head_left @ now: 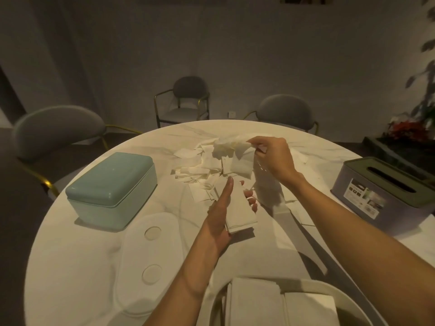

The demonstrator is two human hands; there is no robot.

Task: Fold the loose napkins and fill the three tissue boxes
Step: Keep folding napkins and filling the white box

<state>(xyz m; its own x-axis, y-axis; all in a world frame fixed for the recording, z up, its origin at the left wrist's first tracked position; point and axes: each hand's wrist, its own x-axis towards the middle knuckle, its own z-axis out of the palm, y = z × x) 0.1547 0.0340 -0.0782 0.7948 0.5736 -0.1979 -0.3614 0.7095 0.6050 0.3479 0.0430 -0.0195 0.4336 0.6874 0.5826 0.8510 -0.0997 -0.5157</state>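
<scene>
A pile of loose white napkins [202,168] lies at the middle of the round table. My left hand [221,215] holds a stack of folded napkins [240,210] above the table, thumb along its left side. My right hand [273,156] pinches one loose napkin [240,161] and lifts it over the pile. A closed teal tissue box [110,187] stands at the left. A grey box with a slotted dark lid [386,194] stands at the right. An open white box [341,292] at the near edge has folded napkins [259,304] inside.
A white lid [150,262] with two round dimples lies flat on the table [70,267] in front of the teal box. Grey chairs [56,130] stand around the far side. A plant [419,109] is at the far right.
</scene>
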